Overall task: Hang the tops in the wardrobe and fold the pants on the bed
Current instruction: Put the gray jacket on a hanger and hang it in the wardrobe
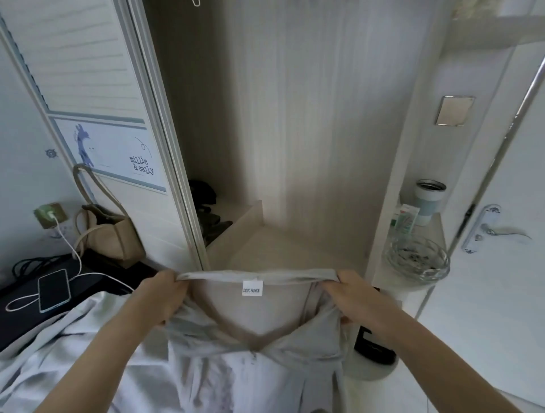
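Observation:
A light grey V-neck top [236, 362] hangs between my hands in front of the open wardrobe [295, 132]. My left hand [160, 297] grips its left shoulder and my right hand [358, 300] grips its right shoulder, stretching the back neckline with its white label [252, 288] flat between them. The rest of the top drapes down over the bed [59, 362]. A hanger hook [196, 3] shows at the top edge of the wardrobe. No pants are in view.
A beige handbag [112, 235] hangs on the sliding door at left, above a dark side table with a charging phone [53, 290]. Right of the wardrobe, a shelf holds a glass bowl [417, 261] and a cup [429, 200]. A white door [501, 230] stands at far right.

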Tool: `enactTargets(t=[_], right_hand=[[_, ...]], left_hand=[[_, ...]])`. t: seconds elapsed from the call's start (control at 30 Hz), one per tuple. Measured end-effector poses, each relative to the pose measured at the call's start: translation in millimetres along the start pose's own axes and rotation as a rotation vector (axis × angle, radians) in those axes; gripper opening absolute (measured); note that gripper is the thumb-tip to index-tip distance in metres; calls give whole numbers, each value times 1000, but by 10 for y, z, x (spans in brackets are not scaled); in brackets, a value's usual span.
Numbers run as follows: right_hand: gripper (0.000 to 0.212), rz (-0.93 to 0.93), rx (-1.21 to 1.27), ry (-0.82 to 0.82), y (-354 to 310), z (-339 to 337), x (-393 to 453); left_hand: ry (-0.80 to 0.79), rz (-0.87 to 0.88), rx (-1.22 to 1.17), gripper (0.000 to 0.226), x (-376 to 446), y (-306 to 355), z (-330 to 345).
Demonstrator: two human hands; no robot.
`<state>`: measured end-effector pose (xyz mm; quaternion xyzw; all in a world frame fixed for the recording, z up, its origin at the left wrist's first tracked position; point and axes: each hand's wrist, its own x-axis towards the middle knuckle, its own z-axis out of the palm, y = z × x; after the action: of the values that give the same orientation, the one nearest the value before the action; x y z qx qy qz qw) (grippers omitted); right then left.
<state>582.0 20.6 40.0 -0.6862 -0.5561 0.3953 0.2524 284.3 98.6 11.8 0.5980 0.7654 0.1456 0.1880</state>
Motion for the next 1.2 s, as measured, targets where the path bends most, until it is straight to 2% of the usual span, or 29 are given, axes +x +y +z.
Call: enactTargets(t=[0.07, 0.13, 0.27, 0.3, 0.43, 0.47, 0.53, 0.63, 0.73, 0.77, 0.8, 0.87, 0.93, 0.97, 1.0, 1.07, 1.2], right_hand=[[28, 33, 274, -20, -170, 97, 163], [22, 6, 431, -19, -320, 140, 312], [21, -117, 446, 15, -683, 116, 661], [22, -130, 445, 51, -763, 86, 737], [16, -136, 527, 324, -1192, -187, 1102], [13, -136, 551, 403, -1282, -271, 1176], [9, -150, 536, 545, -1490, -416, 1315], [9, -193, 480, 695, -1817, -584, 1427], [13, -230, 529, 783, -2156, -771, 1466], [12, -239, 551, 798, -2258, -845, 1448], [10, -249, 571, 815, -2347, -928, 1426], [7, -278, 578, 848, -2507, -1086, 1378], [9, -308, 527, 875, -2663, -1221, 1350], [9, -321, 494, 889, -2733, -1277, 1354], [11, -335, 471, 909, -2788, -1324, 1372], [17, -357, 455, 940, -2904, -1418, 1408], [17, -369, 386, 970, -2971, -1585, 1504]], left_hand=[[-88, -51, -111, 28, 232, -21, 14], [-207, -84, -367, 28, 420, 3, -26], [-481, -36, -812, 18, 857, 49, -331], [-557, -2, -898, 22, 942, 56, -431], [-852, 217, -1047, 77, 1531, 117, -825], [-884, 252, -1046, 85, 1652, 163, -924], [-924, 327, -983, 87, 1843, 346, -1160], [-942, 456, -920, 87, 1994, 727, -1456], [-973, 574, -841, 77, 2052, 1089, -1665], [-934, 609, -771, 69, 2066, 1202, -1722], [-844, 645, -680, 58, 2112, 1306, -1766], [-530, 741, -422, 33, 2305, 1481, -1833], [-246, 823, -117, 18, 2540, 1663, -1946], [-143, 821, -42, 14, 2646, 1758, -2008], [-83, 793, -37, 12, 2726, 1847, -2064], [-112, 690, -224, 16, 2828, 2000, -2197], [-483, 504, -782, 12, 2789, 2228, -2478]])
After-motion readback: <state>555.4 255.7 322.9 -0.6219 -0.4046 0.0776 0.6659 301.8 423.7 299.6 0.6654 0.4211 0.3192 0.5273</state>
